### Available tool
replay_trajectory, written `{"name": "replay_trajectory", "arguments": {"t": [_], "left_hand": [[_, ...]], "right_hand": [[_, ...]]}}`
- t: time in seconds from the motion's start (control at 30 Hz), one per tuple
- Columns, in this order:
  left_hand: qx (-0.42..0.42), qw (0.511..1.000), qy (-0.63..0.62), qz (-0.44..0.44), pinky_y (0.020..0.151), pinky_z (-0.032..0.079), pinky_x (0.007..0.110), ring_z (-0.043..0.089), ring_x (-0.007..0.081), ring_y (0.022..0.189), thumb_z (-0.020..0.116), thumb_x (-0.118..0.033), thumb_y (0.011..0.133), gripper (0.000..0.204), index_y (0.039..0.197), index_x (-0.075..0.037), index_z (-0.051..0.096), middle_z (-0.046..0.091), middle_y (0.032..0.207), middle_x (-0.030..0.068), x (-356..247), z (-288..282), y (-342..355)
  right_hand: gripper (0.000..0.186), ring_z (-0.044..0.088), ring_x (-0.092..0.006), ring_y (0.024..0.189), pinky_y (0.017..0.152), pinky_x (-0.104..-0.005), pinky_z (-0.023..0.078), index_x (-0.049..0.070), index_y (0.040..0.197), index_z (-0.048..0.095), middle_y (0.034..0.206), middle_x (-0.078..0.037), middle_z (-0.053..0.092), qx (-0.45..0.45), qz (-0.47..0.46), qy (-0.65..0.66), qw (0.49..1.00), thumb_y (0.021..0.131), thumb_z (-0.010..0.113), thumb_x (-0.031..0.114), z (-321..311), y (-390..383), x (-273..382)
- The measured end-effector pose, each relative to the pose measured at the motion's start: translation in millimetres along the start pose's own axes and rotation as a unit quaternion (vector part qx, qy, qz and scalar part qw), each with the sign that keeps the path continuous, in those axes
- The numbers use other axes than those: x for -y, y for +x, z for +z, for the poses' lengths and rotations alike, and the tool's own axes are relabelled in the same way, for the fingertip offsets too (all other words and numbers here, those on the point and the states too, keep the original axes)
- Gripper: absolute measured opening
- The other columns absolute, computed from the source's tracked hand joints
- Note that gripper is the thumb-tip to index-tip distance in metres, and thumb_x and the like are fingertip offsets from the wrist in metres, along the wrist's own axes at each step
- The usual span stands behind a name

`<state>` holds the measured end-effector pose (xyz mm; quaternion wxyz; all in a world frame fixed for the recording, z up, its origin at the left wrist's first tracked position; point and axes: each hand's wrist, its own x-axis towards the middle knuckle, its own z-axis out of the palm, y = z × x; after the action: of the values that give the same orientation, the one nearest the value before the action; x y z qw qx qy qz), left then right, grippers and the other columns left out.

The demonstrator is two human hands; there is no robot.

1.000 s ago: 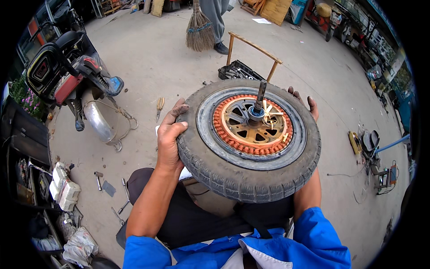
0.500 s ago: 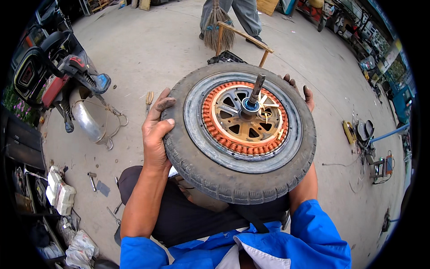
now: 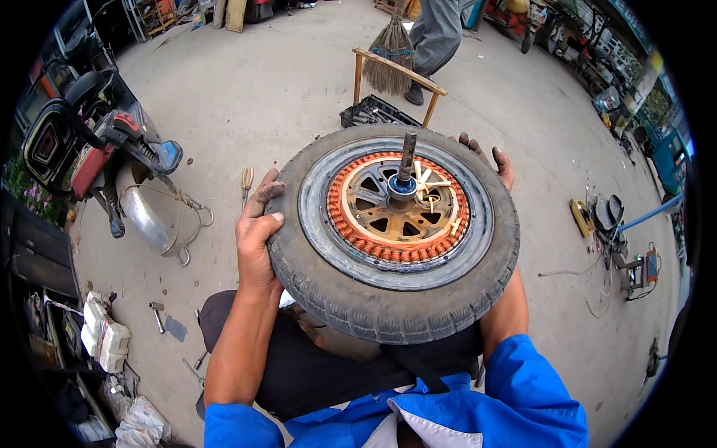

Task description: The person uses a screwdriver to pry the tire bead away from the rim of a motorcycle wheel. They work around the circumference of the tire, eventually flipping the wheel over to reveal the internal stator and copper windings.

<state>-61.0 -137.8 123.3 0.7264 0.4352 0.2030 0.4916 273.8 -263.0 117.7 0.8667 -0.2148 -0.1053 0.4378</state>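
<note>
Between my two hands, above my lap, is a wheel with a worn black tyre (image 3: 388,313). Its hub lies open on the upper side, showing a stator ring of copper windings (image 3: 340,224) and a metal axle (image 3: 407,158) that sticks up. Pale wire ends (image 3: 427,179) stand beside the axle. My left hand (image 3: 259,220) grips the tyre's left edge, thumb on the sidewall and fingers along the rim. My right hand (image 3: 502,168) holds the far right side; only its fingertips show past the tyre, and the palm is hidden beneath.
A black crate of metal parts (image 3: 373,112) sits beyond the wheel, by a wooden frame (image 3: 399,69). Behind it a person in grey trousers (image 3: 437,37) stands near a broom (image 3: 390,56). Pliers (image 3: 246,183) and a socket tool (image 3: 157,317) lie left; an electric scooter (image 3: 112,142) stands farther left.
The wheel has tipped flatter and shifted slightly left and down in view, both hands still on it. The person beyond has stepped right with the broom.
</note>
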Motion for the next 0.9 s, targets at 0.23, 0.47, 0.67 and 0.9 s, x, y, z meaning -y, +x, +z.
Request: {"name": "replay_trajectory", "arguments": {"t": [0.23, 0.47, 0.67, 0.9], "left_hand": [[-0.022, 0.996, -0.057, -0.062, 0.117, 0.036, 0.043, 0.037, 0.0330, 0.144, 0.052, -0.010, 0.079, 0.051, 0.126, 0.009, 0.055, 0.030, 0.159, 0.0234, 8, -11, 2], [-0.041, 0.987, -0.095, -0.121, 0.099, 0.050, 0.041, 0.064, 0.0306, 0.107, 0.054, -0.018, 0.090, 0.038, 0.120, 0.004, 0.061, 0.065, 0.117, 0.0193, 26, -21, 10], [-0.073, 0.981, -0.115, -0.137, 0.091, 0.054, 0.042, 0.067, 0.0306, 0.099, 0.056, -0.027, 0.094, 0.037, 0.112, 0.004, 0.065, 0.069, 0.106, 0.0201, 32, -14, 15], [-0.035, 0.978, -0.117, -0.171, 0.092, 0.050, 0.044, 0.067, 0.0258, 0.096, 0.054, -0.035, 0.097, 0.037, 0.107, -0.003, 0.068, 0.070, 0.103, 0.0119, 34, -2, 23]], "right_hand": [[0.054, 0.062, -0.0376, 0.118, 0.104, -0.0484, 0.050, -0.007, 0.124, 0.060, 0.124, -0.023, 0.065, -0.030, 0.041, -0.027, 0.998, 0.093, 0.049, 0.036, 5, -5, 8], [0.058, 0.066, -0.0364, 0.104, 0.097, -0.0463, 0.052, -0.007, 0.120, 0.062, 0.113, -0.023, 0.068, -0.067, 0.066, -0.070, 0.993, 0.090, 0.052, 0.042, -12, 0, 20], [0.055, 0.068, -0.0343, 0.096, 0.089, -0.0471, 0.055, -0.008, 0.109, 0.065, 0.101, -0.022, 0.070, -0.119, 0.049, -0.104, 0.986, 0.089, 0.054, 0.042, -17, 0, 25], [0.048, 0.069, -0.0320, 0.086, 0.081, -0.0488, 0.056, -0.003, 0.097, 0.068, 0.088, -0.016, 0.072, -0.081, 0.031, -0.129, 0.988, 0.092, 0.051, 0.041, -36, 4, 42]]}}
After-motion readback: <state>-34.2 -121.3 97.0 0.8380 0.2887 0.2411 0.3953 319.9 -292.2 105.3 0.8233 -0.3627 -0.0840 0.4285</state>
